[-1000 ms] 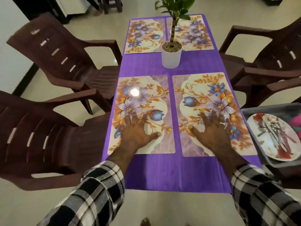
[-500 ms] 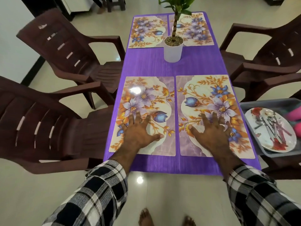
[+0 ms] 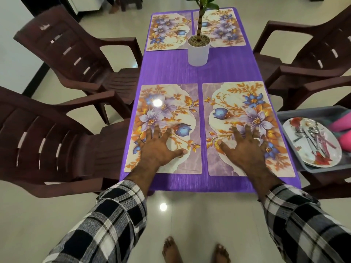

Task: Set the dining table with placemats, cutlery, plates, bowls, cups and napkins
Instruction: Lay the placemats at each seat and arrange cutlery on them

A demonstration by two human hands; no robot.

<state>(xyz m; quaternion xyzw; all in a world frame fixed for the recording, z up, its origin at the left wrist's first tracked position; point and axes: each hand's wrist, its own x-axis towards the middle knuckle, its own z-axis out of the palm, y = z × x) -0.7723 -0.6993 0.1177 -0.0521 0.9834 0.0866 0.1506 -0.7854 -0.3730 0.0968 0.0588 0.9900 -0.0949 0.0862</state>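
Where brown chairs [image 3: 62, 120] flank it, purple table [image 3: 224, 71] holds placemats [image 3: 188, 130].

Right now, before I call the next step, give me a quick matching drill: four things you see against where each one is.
Things:
1. left hand
2. right hand
3. potted plant
4. spoons

Places:
A. on the plate in the grey tray
B. flat on the near right placemat
C. mid-table, on the purple cloth
D. flat on the near left placemat

Pairs: 1-D, 2-B, 3-C, 4-A
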